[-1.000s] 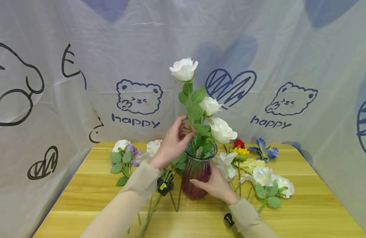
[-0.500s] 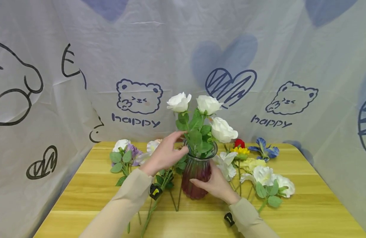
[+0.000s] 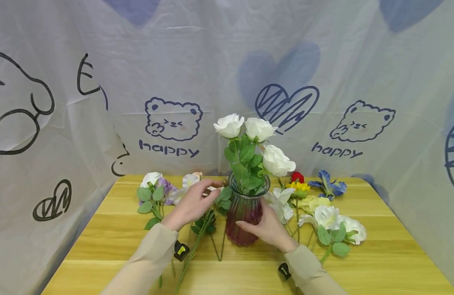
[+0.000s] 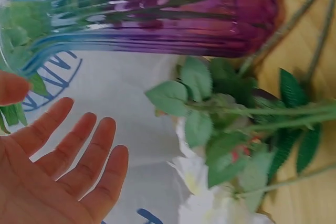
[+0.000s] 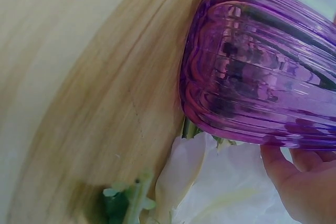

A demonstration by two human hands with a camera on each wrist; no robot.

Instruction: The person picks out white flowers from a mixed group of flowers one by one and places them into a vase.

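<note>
A ribbed glass vase, clear bluish at the neck and purple-pink below, stands upright near the table's middle. Three white roses with green leaves rise from its mouth; their dark stems show through the glass in the left wrist view. My right hand grips the vase's right side, thumb across the front; some fingers show against the glass in the right wrist view. To the left of the vase, apart from it, my left hand hangs with fingers spread and holds nothing. Below that hand lie leafy flower stems.
On the wooden table, left, lie a white rose and a purple flower. To the right are a red flower, a yellow flower, a blue flower and several white ones. A printed curtain hangs behind.
The leftmost white rose has come down into the vase, level with its neighbour. My left hand has let go of its stem and moved down and left. The right hand keeps its place.
</note>
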